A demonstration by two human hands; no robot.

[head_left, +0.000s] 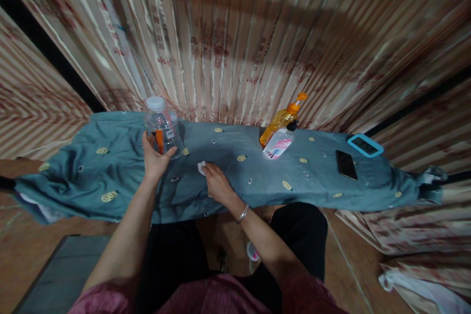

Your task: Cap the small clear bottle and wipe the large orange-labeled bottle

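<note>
A clear plastic jar (pixel 164 125) with a white lid and an orange label stands at the left of the cloth-covered table (pixel 265 181). My left hand (pixel 156 157) is wrapped around its lower part, thumb on the right side. Between the fingers of my right hand (pixel 219 181) is a small white wad (pixel 201 167), perhaps tissue or cloth; it is just above or on the table, apart from the jar and to its right.
Right of my hands stand an orange pump bottle (pixel 277 125) and, in front of it, a clear bottle with a black cap (pixel 279 143). Farther right lie a black phone (pixel 346 165) and a blue-framed digital clock (pixel 365 145). Patterned curtains (pixel 235 44) hang behind the table.
</note>
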